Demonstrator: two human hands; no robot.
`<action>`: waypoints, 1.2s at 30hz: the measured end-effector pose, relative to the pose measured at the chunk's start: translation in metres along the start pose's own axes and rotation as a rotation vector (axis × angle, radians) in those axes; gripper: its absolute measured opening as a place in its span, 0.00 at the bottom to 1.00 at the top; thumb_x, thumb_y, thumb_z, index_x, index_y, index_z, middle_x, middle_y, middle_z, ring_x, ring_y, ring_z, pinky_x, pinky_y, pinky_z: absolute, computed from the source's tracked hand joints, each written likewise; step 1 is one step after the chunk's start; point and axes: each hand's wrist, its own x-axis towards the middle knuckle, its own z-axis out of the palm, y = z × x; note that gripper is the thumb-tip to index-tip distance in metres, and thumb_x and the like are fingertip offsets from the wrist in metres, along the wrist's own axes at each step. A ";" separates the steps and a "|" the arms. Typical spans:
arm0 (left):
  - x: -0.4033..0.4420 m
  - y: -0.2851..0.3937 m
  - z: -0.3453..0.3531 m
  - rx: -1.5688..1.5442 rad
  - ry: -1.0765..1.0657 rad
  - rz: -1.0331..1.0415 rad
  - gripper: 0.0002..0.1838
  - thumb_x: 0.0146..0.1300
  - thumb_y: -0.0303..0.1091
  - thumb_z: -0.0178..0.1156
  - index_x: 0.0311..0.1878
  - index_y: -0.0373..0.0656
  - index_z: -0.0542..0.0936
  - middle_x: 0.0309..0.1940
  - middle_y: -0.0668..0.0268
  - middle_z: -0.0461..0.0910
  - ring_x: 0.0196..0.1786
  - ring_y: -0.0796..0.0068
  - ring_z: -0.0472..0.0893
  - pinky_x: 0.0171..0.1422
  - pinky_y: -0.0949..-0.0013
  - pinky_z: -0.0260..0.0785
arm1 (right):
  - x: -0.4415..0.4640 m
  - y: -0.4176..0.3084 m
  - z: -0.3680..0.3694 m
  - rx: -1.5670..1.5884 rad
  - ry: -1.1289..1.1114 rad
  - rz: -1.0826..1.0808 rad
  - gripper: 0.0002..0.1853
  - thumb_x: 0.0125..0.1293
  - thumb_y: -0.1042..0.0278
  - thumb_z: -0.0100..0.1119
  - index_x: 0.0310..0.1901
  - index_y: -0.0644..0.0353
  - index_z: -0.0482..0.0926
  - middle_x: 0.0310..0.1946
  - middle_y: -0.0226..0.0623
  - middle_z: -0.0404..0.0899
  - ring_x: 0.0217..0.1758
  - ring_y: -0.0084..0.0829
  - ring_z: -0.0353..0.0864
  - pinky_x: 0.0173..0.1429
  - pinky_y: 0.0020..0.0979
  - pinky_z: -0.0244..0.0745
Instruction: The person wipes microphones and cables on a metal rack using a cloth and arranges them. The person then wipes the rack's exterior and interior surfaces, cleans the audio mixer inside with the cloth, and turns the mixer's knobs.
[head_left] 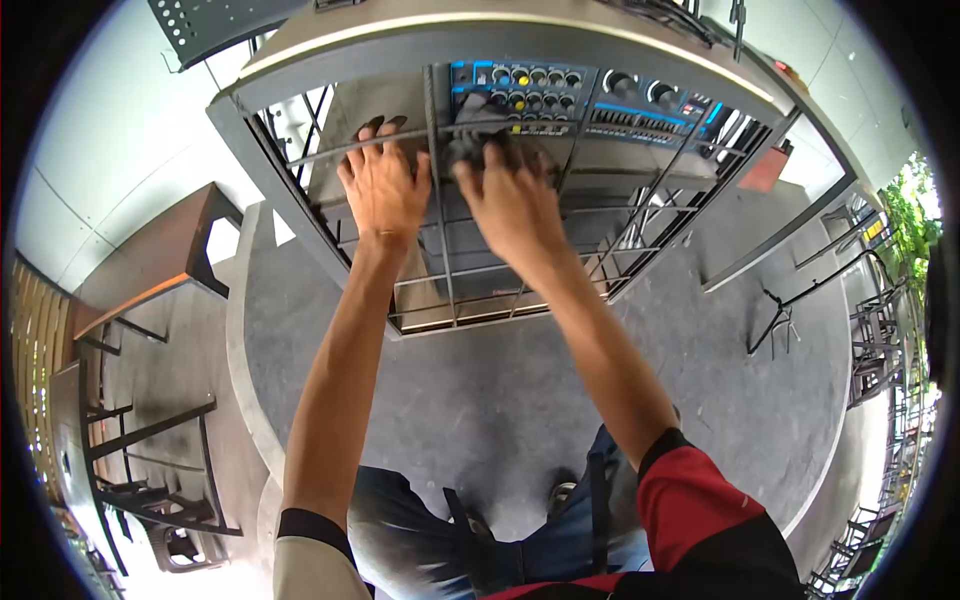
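Note:
My left hand (385, 195) is at the left part of a dark metal grille (434, 200), its fingers stretched out and spread across a crossbar. Nothing shows in its grip, and its fingertips look dark. Just to the right, my right hand (515, 205) is bunched at the bars on a dark grey cloth (477, 122), slightly blurred. Part of the cloth is hidden by the fingers. Behind the bars, an audio mixer (540, 98) with blue edges and rows of knobs sits close to the cloth.
A second panel with sliders (640, 120) is beside the mixer. The cabinet top (500, 25) overhangs the grille. A brown bench (160, 260) is at left, a dark stand (775, 320) at right. Grey floor (480, 390) lies below my arms.

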 end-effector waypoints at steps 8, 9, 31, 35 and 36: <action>0.020 -0.005 0.023 -0.183 0.009 0.021 0.23 0.64 0.40 0.51 0.60 0.42 0.65 0.59 0.51 0.64 0.67 0.49 0.58 0.70 0.50 0.54 | -0.008 0.009 -0.001 0.056 -0.044 -0.052 0.09 0.57 0.66 0.61 0.37 0.60 0.76 0.40 0.40 0.74 0.46 0.42 0.76 0.48 0.39 0.74; 0.019 -0.004 0.022 -0.161 0.016 0.028 0.22 0.65 0.41 0.50 0.59 0.41 0.65 0.59 0.51 0.64 0.67 0.49 0.58 0.70 0.51 0.54 | -0.012 0.013 -0.009 0.058 -0.005 -0.097 0.08 0.57 0.67 0.61 0.37 0.60 0.76 0.40 0.39 0.74 0.46 0.42 0.76 0.47 0.39 0.75; 0.013 0.000 0.010 -0.042 -0.079 -0.013 0.21 0.61 0.40 0.55 0.54 0.39 0.72 0.56 0.55 0.70 0.64 0.53 0.62 0.67 0.55 0.57 | -0.007 0.139 -0.062 -0.217 -0.019 0.114 0.11 0.61 0.60 0.56 0.38 0.59 0.79 0.37 0.46 0.80 0.44 0.48 0.79 0.46 0.46 0.75; 0.011 -0.002 0.013 -0.057 -0.045 -0.016 0.22 0.59 0.43 0.56 0.53 0.39 0.72 0.55 0.55 0.70 0.64 0.53 0.63 0.67 0.55 0.58 | -0.011 0.138 -0.071 -0.190 0.033 0.223 0.12 0.64 0.60 0.55 0.34 0.62 0.78 0.37 0.48 0.81 0.42 0.52 0.79 0.43 0.46 0.75; 0.012 -0.002 0.012 -0.056 -0.042 -0.024 0.22 0.59 0.43 0.56 0.53 0.39 0.72 0.55 0.55 0.70 0.64 0.53 0.63 0.67 0.55 0.58 | -0.012 0.134 -0.074 -0.136 0.113 0.292 0.13 0.65 0.61 0.55 0.33 0.65 0.77 0.29 0.43 0.81 0.32 0.42 0.81 0.37 0.38 0.74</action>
